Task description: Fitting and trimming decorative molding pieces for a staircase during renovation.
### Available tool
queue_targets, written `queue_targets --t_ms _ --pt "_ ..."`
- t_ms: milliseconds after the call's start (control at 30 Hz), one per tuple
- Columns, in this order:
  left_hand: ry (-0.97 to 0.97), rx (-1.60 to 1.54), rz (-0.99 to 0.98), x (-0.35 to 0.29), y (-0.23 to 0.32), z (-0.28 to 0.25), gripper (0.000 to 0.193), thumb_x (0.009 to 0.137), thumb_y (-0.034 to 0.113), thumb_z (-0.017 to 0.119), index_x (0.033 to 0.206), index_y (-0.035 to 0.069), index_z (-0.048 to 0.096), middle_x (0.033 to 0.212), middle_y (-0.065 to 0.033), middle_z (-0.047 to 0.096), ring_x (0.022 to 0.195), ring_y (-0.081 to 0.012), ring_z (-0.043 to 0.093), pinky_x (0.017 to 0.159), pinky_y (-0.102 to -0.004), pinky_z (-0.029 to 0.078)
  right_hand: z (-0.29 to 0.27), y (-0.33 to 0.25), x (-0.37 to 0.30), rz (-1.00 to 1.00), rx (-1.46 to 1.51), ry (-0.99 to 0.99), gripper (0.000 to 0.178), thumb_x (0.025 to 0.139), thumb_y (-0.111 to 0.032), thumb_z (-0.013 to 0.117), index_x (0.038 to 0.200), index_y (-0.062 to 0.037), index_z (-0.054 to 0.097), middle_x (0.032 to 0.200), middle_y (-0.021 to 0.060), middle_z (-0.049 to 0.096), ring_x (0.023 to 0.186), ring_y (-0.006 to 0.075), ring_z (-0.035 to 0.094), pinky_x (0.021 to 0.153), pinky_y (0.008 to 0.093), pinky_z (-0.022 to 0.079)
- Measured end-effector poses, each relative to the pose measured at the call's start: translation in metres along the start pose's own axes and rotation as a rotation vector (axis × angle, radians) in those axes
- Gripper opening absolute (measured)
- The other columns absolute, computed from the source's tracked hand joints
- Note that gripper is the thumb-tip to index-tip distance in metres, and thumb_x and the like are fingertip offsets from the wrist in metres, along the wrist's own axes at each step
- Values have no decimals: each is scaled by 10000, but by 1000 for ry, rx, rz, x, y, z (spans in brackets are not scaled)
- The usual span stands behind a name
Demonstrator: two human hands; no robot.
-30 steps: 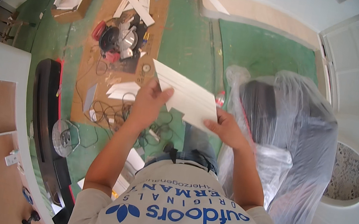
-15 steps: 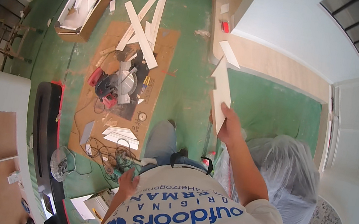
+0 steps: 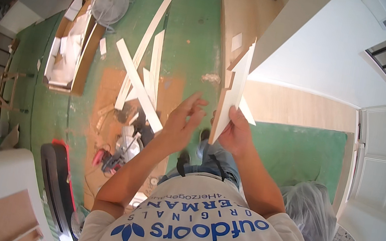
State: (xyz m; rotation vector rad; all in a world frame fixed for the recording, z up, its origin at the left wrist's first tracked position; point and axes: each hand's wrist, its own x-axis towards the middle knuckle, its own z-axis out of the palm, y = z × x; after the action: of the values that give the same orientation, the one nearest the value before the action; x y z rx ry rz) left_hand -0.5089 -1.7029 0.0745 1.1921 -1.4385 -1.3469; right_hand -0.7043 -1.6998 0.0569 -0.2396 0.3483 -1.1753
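My right hand (image 3: 236,131) grips the lower end of a notched white board (image 3: 232,94), thumb on its face. The board is held up, tilted, with its cut-out steps along the left edge and a pointed far end. To its left, apart from it, my left hand (image 3: 185,121) is raised with fingers loosely spread and nothing in them. Behind the notched board, a pale offcut (image 3: 247,112) shows in part on the wooden platform.
Long white strips (image 3: 140,85) lie crossed on the green floor covering and cardboard. A mitre saw (image 3: 127,146) stands on the cardboard to the left. Farther off are an open box (image 3: 81,67) of pieces and a fan (image 3: 111,3). A plastic-covered object (image 3: 308,210) stands at right.
My left hand has risen from low by my side to near the board. My right hand has drawn the board slightly closer and more upright. The view has shifted forward toward the platform.
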Motion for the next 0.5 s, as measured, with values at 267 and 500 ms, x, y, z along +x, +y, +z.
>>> queue_targets --t_ms 267,500 --pt "53 399 -42 292 6 -27 308 1052 199 491 1228 -39 573 1039 -310 649 948 -463 651 848 -483 515 -38 -113 268 37 -582 210 425 970 -213 724 1322 -3 611 1278 87 671 1161 176 631 991 367 514" --pt "49 496 -83 479 -4 -103 259 1069 185 430 1074 -30 575 848 -271 656 766 -457 653 689 -480 504 -34 -208 488 136 -844 30 380 975 -228 730 1262 10 660 1145 80 724 1029 137 655 916 318 529"
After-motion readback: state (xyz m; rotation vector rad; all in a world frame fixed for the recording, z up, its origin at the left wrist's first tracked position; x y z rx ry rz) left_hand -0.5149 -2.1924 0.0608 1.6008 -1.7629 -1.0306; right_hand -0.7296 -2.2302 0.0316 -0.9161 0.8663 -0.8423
